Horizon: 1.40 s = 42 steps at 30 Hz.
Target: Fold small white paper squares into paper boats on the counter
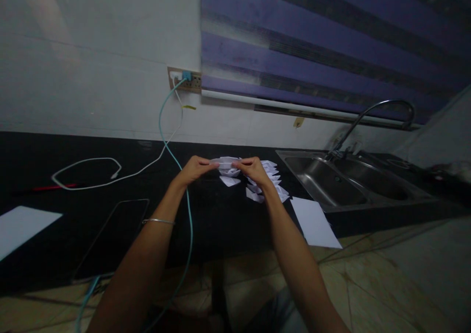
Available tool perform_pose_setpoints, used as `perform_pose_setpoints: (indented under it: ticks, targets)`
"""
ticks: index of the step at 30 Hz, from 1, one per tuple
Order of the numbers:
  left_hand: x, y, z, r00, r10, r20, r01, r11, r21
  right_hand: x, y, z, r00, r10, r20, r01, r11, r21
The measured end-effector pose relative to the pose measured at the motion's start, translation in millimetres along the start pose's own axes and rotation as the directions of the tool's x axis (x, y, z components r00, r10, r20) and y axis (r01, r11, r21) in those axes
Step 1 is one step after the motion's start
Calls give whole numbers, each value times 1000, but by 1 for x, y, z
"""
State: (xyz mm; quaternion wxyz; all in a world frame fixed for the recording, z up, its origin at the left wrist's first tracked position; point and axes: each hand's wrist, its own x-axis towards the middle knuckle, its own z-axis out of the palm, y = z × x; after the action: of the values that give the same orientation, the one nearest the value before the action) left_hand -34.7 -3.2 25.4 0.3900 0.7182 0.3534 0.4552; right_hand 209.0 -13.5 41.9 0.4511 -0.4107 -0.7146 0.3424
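Note:
A folded white paper boat [225, 162] is pinched at its two ends above the black counter. My left hand [196, 168] grips its left end between thumb and fingers, and my right hand [253, 168] does the same on the right. Just below it lies another folded white paper piece [230, 180], partly covered by the held one. Several more folded paper boats [274, 178] sit in rows beside my right hand, some of them hidden behind my right wrist.
White paper sheets lie at the right [315, 221] and far left [25, 227]. A dark tablet or phone [110, 235] rests left of my forearm. A teal cable [190, 210] runs past my left wrist; a white cable [88, 188] loops over a red pen [55, 187]. The steel sink [316, 176] is right.

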Motion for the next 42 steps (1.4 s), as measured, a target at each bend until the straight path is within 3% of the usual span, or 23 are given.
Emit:
perform_pose_setpoints:
  ticks: [3, 6, 13, 22, 33, 42]
  targets:
    - [-1, 1, 0, 995, -96, 30, 97, 995, -11, -2, 0, -1, 997, 27, 70, -31, 998, 62]
    - [-2, 6, 3, 990, -130, 46, 134, 986, -100, -1, 3, 0, 998, 37, 53, -45, 988, 149]
    - [0, 8, 9, 996, -30, -89, 12, 980, -201, 2, 5, 5, 998, 46, -52, -22, 920, 392]
    - [0, 11, 11, 983, -21, -181, -7, 988, -156, 1, 2, 8, 997, 4, -82, 21, 952, 305]
    - [2, 6, 17, 991, 33, -127, -49, 990, -130, 6, 13, 17, 983, -27, -182, 72, 967, 244]
    - [2, 4, 16, 977, 78, -199, -98, 991, -92, 7, 11, 23, 958, -54, -280, 103, 981, 164]
